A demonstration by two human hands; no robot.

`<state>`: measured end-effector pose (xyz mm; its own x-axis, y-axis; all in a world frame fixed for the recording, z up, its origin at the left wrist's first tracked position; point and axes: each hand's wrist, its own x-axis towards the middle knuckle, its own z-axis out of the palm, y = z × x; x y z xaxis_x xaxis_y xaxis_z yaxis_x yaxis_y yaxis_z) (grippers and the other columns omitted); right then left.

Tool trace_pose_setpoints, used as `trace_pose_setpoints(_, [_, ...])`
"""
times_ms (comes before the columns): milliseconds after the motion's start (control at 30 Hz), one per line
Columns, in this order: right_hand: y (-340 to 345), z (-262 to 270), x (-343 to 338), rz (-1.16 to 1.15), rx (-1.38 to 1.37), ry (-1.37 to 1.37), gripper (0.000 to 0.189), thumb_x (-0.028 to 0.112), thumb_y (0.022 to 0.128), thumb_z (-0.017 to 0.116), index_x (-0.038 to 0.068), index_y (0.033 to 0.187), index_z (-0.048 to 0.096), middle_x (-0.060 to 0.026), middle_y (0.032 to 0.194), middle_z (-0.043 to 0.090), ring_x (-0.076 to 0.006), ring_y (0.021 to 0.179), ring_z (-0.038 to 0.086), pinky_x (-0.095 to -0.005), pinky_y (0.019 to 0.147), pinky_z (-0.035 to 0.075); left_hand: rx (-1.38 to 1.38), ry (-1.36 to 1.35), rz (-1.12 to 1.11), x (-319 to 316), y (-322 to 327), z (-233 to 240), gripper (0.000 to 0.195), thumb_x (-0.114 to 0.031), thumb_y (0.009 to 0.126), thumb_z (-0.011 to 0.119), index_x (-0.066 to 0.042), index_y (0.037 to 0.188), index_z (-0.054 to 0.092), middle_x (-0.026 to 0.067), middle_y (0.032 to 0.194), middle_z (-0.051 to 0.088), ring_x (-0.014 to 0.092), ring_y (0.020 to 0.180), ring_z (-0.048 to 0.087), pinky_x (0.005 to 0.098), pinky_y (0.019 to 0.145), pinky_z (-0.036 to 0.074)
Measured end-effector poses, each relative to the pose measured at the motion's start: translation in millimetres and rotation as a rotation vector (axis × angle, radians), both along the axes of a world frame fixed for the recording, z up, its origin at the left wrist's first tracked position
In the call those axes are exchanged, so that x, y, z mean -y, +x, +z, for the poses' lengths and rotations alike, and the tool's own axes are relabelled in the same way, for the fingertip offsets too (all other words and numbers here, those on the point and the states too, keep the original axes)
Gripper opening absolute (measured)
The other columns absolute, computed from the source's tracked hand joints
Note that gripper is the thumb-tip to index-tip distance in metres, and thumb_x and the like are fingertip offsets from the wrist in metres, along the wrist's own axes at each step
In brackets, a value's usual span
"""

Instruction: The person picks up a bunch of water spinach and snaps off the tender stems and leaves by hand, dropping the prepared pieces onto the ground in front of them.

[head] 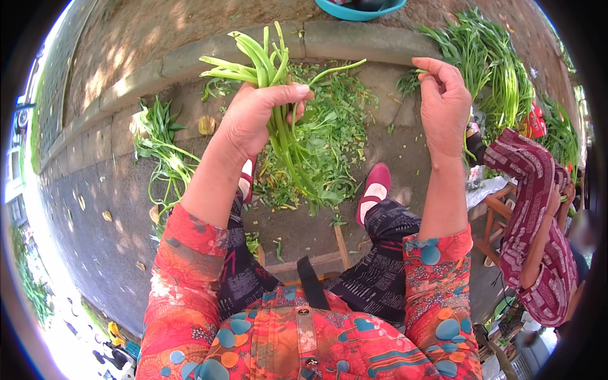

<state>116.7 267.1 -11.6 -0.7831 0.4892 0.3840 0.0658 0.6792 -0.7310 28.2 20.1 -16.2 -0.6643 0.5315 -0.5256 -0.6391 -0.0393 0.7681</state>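
Note:
My left hand (261,111) is closed around a bunch of leafy green stems (266,59), which look like water spinach. Their pale cut ends fan out above the fist, and the thinner parts hang down below it. One long stem (337,70) sticks out to the right past my thumb. Farther right, my right hand (444,102) is raised, apart from the bunch, with a small piece of green stem (421,71) pinched at the fingertips. Below both hands, a heap of chopped leaves and stems (327,137) lies on the pavement between my feet.
A small pile of uncut greens (164,128) lies at left. Large bundles of greens (503,71) rest at right along the concrete kerb (365,42). Beyond it stands a blue basin (361,14). Another person in patterned maroon clothes (532,213) sits close at right, holding greens.

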Motion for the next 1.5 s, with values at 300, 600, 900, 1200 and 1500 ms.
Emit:
trace_pose_setpoints(300, [-4, 6, 22, 0.154, -0.019, -0.060, 0.015, 0.003, 0.082, 0.058, 0.005, 0.094, 0.066, -0.0055, 0.083, 0.062, -0.0139, 0.070, 0.057, -0.0244, 0.062, 0.045, -0.022, 0.009, -0.035, -1, 1, -2, 0.016, -0.008, 0.080, 0.065, 0.002, 0.090, 0.059, 0.0100, 0.081, 0.062, 0.014, 0.067, 0.059, 0.0269, 0.068, 0.050])
trace_pose_setpoints(600, [-6, -3, 30, 0.363, 0.050, 0.160, 0.010, 0.008, 0.082, 0.060, 0.005, 0.090, 0.065, -0.0093, 0.081, 0.062, -0.0261, 0.073, 0.060, -0.0320, 0.064, 0.047, -0.044, -0.050, -0.097, -4, 5, 1, 0.015, -0.009, 0.079, 0.066, 0.002, 0.088, 0.060, 0.0076, 0.076, 0.062, 0.012, 0.065, 0.058, 0.0247, 0.065, 0.049])
trace_pose_setpoints(900, [-9, -4, 40, 0.260, 0.045, 0.018, 0.011, 0.010, 0.081, 0.059, 0.002, 0.086, 0.065, -0.0108, 0.071, 0.062, -0.0208, 0.063, 0.059, -0.0292, 0.059, 0.046, -0.062, -0.055, -0.105, -5, 11, 4, 0.016, -0.013, 0.079, 0.067, -0.001, 0.088, 0.061, 0.0048, 0.074, 0.061, 0.011, 0.065, 0.058, 0.0237, 0.063, 0.048])
trace_pose_setpoints(1200, [-8, -7, 20, 0.002, 0.077, -0.369, 0.019, 0.013, 0.086, 0.058, -0.001, 0.095, 0.067, -0.0026, 0.080, 0.066, -0.0061, 0.069, 0.057, -0.0193, 0.064, 0.046, -0.104, 0.002, -0.044, 15, 33, 6, 0.017, -0.008, 0.081, 0.065, 0.002, 0.092, 0.058, 0.0083, 0.077, 0.061, 0.014, 0.068, 0.059, 0.0278, 0.070, 0.050])
trace_pose_setpoints(1500, [77, 10, 43, 0.090, 0.128, -0.439, 0.019, 0.015, 0.081, 0.061, 0.000, 0.090, 0.068, -0.0012, 0.070, 0.065, -0.0056, 0.064, 0.053, -0.0234, 0.059, 0.043, -0.080, 0.179, 0.376, 101, 62, 43, 0.019, -0.013, 0.083, 0.064, 0.000, 0.097, 0.060, 0.0054, 0.080, 0.060, 0.017, 0.072, 0.058, 0.0371, 0.084, 0.047])
